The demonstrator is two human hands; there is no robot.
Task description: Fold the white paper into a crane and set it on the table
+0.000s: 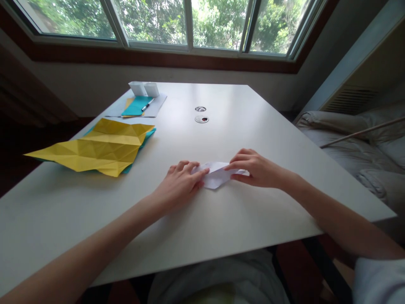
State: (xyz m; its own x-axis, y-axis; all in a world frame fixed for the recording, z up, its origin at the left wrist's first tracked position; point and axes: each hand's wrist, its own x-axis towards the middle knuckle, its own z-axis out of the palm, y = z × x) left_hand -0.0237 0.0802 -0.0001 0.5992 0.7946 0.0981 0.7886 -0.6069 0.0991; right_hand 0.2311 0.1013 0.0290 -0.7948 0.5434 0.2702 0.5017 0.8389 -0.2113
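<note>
A small folded sheet of white paper lies on the white table between my hands. My left hand rests at its left end, with the thumb and fingers closed on that edge. At the other end, my right hand pinches the paper between thumb and fingers, the knuckles raised. A crease runs across the paper's middle, and a pointed flap shows near the right fingertips. Both ends of the paper are partly hidden under the fingers.
Creased yellow paper lies over teal paper at the left. Behind it are a teal sheet, a pen and two small white folded paper boxes. Two round grommets sit in the table. A padded seat stands at right.
</note>
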